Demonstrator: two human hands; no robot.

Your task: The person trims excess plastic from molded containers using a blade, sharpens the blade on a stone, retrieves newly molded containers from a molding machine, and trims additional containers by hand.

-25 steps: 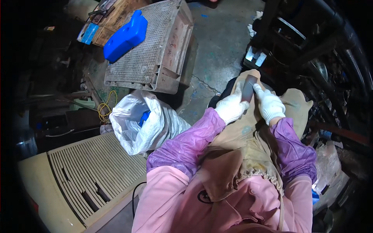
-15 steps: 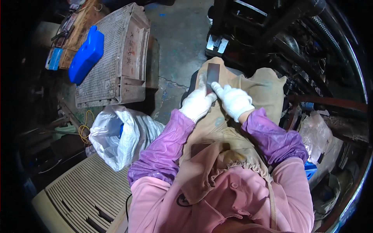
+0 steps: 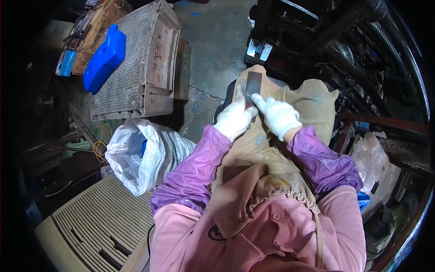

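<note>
A flat, dark rectangular strip (image 3: 254, 81) with a lighter grey patch lies over the lap of a tan apron (image 3: 267, 131). My left hand (image 3: 234, 119), in a white glove, grips the strip's near end, index finger stretched along its left edge and thumb across near the bottom. From the right, my gloved right hand (image 3: 280, 115) reaches in with its index fingertip at the strip's right edge. That hand's other fingers are curled under; whether they hold something is hidden. What the strip is made of I cannot tell.
At left stands an upturned grey crate (image 3: 131, 59) carrying a blue plastic piece (image 3: 106, 59). Below it sits an open white woven sack (image 3: 149, 158), near a slatted beige panel (image 3: 95, 222). Dark machinery (image 3: 335, 50) rises at the right, with a reddish bar (image 3: 385, 123) beside me.
The whole view has shifted slightly, so everything appears a little further right and higher. Both hands stay at the strip, with almost no change in grip.
</note>
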